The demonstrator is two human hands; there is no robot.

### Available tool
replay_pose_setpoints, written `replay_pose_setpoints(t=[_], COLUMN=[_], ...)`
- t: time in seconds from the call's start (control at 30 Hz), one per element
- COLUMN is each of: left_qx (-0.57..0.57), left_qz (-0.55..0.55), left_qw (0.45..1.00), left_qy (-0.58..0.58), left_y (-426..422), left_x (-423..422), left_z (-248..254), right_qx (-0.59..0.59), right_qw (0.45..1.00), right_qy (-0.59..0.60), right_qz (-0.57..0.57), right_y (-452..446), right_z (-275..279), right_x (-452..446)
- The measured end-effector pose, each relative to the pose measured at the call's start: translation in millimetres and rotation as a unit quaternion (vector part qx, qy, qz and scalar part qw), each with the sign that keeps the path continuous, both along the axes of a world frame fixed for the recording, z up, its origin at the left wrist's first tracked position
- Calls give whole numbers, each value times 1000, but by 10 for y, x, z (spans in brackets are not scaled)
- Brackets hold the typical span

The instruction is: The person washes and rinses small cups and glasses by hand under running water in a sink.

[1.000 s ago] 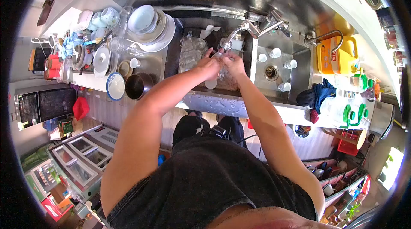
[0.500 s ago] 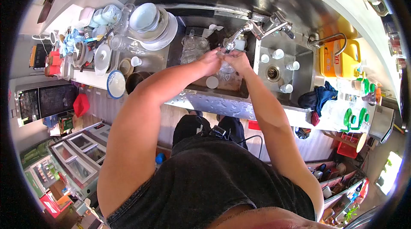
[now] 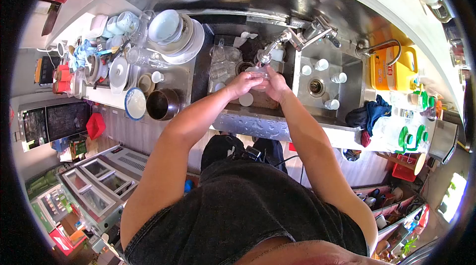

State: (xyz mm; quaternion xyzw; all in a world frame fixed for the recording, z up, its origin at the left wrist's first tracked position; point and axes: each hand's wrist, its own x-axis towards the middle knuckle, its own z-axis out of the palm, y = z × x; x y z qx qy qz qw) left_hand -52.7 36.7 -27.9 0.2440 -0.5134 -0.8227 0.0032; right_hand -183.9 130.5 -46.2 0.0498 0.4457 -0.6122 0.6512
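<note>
While L hand (image 3: 244,82) + R hand (image 3: 273,84), part-curled, meet under faucet (image 3: 266,57) over steel sink (image 3: 224,102), grip unclear; kitchen, wood-look floor (image 3: 118,138).

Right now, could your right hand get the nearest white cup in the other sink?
Probably yes: only the sink divider seems to lie between the right hand and the nearest white cup. But that hand is busy under the tap.

The sink counter (image 3: 182,82) bears stacked plates (image 3: 195,42), a dark pot (image 3: 159,105), a yellow container (image 3: 391,69) and dark cloth (image 3: 375,112).
</note>
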Motion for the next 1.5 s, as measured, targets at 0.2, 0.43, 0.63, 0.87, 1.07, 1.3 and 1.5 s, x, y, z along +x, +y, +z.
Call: replay_pose_setpoints(t=[0.2, 0.43, 0.63, 0.87, 1.07, 1.3, 1.5], left_qx=[56, 162, 252, 309, 275, 71, 32], left_qz=[147, 226, 266, 308, 331, 389, 342], left_qw=[978, 949, 914, 886, 889, 901, 914], left_qy=[-135, -151, -176, -155, -154, -177, -214], left_y=[27, -21, -78, -198, -179, 47, 14], left_x=[26, -118, -105, -145, -84, -202, -154], left_z=[-117, -119, -290, -463, -399, -57, -76], right_qx=[108, 213, 78, 135, 51, 138, 175], right_qw=[994, 944, 883, 866, 613, 951, 961], right_qy=[19, 251, 462, 476, 776, 272, 210], right_qz=[-6, 18, 31, 73, 139, 47, 44], right_y=[-199, -328, -116, -389, -479, -554, -526], right_z=[-55, -419, -291, 38, -451, -281, -309], right_x=[94, 99, 138, 84, 108, 129, 75])
